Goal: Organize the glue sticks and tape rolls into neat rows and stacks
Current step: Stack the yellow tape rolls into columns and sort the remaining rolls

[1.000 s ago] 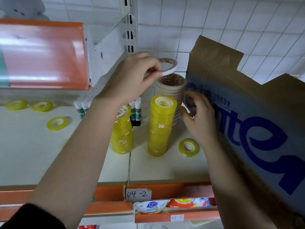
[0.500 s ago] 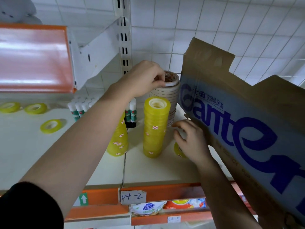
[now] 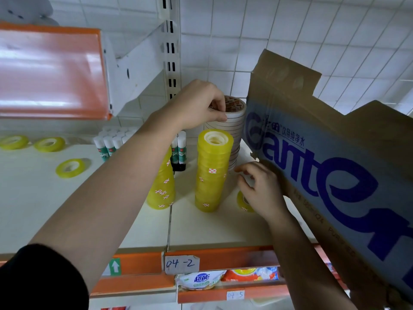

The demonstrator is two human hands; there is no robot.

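Note:
My left hand (image 3: 201, 104) pinches the top white tape roll (image 3: 235, 106) on a tall white roll stack (image 3: 235, 130) at the back of the shelf. In front stand two stacks of yellow tape rolls (image 3: 212, 171), (image 3: 162, 189), the left one partly behind my forearm. My right hand (image 3: 259, 189) hovers low beside the white stack's base, its fingers loosely curled and holding nothing I can see. It partly covers a single yellow roll (image 3: 242, 202) lying flat. Glue sticks (image 3: 109, 144) stand in a group at the back, with more glue sticks (image 3: 178, 151) behind the yellow stacks.
A large cardboard box (image 3: 324, 153) with blue lettering stands on the right, right next to the white stack. Three loose yellow rolls (image 3: 71, 167), (image 3: 49, 144), (image 3: 13, 142) lie on the white shelf (image 3: 44, 209) at left. An orange-edged upper shelf (image 3: 51, 70) overhangs the left.
My left hand has lowered the white roll from above onto the top of the white stack. My right hand has dropped from the box edge down over the single yellow roll.

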